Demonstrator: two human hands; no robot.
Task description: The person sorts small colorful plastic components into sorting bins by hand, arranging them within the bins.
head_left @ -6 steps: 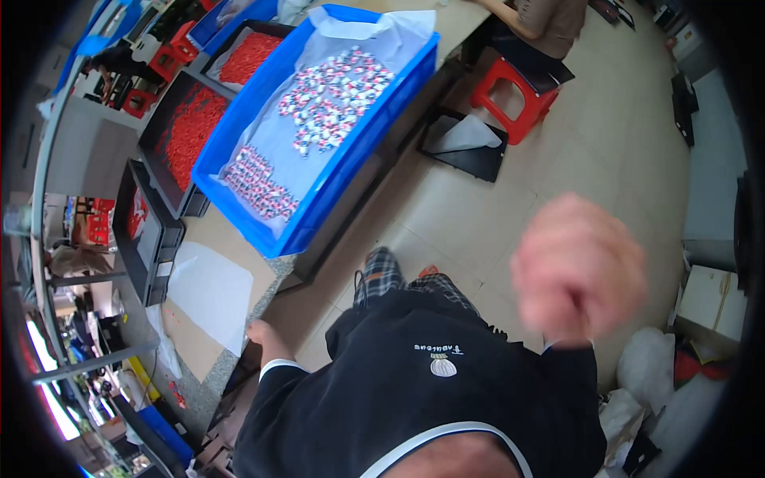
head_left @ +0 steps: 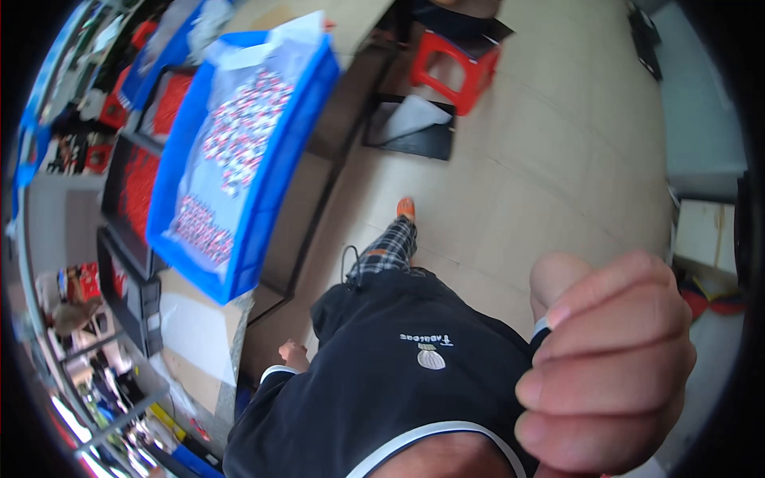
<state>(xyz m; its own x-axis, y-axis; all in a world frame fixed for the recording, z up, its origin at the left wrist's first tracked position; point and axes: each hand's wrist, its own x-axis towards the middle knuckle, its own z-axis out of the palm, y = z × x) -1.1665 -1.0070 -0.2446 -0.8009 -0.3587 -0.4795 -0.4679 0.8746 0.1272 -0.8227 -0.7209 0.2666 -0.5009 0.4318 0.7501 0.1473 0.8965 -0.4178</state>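
My right hand [head_left: 610, 366] is raised close in front of me at the right, with its fingers bent in toward the palm and closed. Whatever is inside it, if anything, is hidden. Low at my left side, beside the table edge, hangs my left hand [head_left: 293, 353]. It looks small and blurred, and I cannot make out its fingers clearly. Nearest to it is the worktable [head_left: 191, 368] with a white sheet [head_left: 195, 323]. Further up the table stands a blue tray [head_left: 275, 191], lined with white film and holding many small white, pink and dark pieces [head_left: 247, 127].
Black crates [head_left: 131, 307] with red pieces stand left of the blue tray. A red stool [head_left: 470, 92] with a person seated on it and a black bin [head_left: 410, 143] are ahead on the tiled floor. Pale boxes [head_left: 705, 235] line the right side.
My right hand has come nearer and lower, its curled fingers now large in view. My left hand has moved off the table edge. Tray and stool have shifted left in view as I move.
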